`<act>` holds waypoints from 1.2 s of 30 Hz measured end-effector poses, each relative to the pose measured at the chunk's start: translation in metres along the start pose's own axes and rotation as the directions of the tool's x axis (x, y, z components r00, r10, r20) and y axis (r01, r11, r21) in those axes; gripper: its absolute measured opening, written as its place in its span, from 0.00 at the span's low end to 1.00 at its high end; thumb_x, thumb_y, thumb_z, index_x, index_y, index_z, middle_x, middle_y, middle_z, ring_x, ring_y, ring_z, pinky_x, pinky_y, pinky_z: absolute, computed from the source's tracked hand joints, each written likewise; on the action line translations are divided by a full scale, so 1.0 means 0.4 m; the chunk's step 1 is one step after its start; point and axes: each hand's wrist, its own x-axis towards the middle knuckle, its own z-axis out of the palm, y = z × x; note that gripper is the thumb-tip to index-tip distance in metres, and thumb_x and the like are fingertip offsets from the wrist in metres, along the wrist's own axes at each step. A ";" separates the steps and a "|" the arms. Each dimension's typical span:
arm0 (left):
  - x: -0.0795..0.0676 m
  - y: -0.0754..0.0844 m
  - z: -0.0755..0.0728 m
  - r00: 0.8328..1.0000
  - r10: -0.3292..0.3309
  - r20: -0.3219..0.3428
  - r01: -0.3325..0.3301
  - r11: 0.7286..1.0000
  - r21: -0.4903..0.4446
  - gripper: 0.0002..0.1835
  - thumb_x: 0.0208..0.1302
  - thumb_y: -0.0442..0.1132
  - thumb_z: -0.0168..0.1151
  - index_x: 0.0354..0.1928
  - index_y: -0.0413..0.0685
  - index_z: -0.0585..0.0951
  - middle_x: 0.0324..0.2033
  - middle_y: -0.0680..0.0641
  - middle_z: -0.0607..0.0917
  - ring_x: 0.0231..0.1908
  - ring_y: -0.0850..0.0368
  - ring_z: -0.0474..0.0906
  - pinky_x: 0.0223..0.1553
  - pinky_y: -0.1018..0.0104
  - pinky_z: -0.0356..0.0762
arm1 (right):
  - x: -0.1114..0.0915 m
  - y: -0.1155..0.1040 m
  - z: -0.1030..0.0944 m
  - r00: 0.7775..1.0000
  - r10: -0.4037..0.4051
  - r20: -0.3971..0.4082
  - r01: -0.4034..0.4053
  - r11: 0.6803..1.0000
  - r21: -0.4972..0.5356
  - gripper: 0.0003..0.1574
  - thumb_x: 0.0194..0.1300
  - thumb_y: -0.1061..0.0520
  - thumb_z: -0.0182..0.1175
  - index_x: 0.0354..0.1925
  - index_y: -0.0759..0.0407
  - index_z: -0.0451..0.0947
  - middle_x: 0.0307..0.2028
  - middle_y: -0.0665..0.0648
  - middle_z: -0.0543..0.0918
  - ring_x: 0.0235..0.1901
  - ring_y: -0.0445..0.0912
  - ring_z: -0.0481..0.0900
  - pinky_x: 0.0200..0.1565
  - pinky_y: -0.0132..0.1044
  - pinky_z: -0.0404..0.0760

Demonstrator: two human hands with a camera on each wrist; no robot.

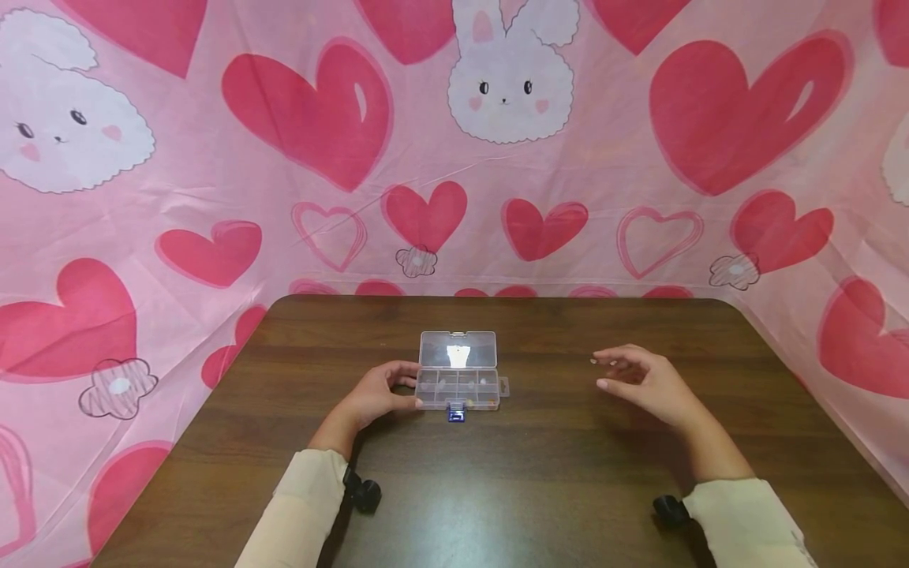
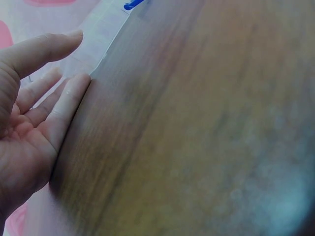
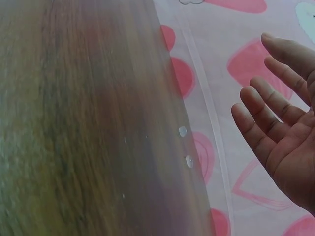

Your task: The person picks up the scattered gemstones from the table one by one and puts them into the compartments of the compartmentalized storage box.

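Note:
In the head view a clear plastic compartment box [image 1: 458,389] lies on the table with its lid [image 1: 435,349] raised at the back. Small pale pieces and a few orange ones show in its compartments. My left hand [image 1: 379,392] holds the box's left end, thumb at the front corner and fingers at the rear one. Off to the right, my right hand [image 1: 649,384] hovers above the table, fingers loosely bent and apart from the thumb. Two small clear pieces [image 3: 183,131] lie near it; the right wrist view shows nothing in that hand.
The brown wooden table [image 1: 540,473] has rounded back corners. Behind it and at both sides hangs a pink cloth [image 1: 497,170] with hearts and rabbits. A blue latch [image 1: 456,415] sticks out from the box's front, and a clear hanging tab [image 1: 504,386] from its right end.

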 end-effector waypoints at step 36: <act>0.008 -0.013 -0.004 1.000 0.009 0.005 -0.009 1.000 -0.004 0.31 0.49 0.34 0.77 0.58 0.43 0.77 0.48 0.45 0.82 0.49 0.50 0.77 0.47 0.62 0.77 | -0.010 0.087 -0.059 0.990 0.122 -0.065 -0.128 0.987 -0.096 0.23 0.57 0.58 0.72 0.50 0.64 0.81 0.41 0.65 0.83 0.33 0.38 0.81 0.34 0.29 0.79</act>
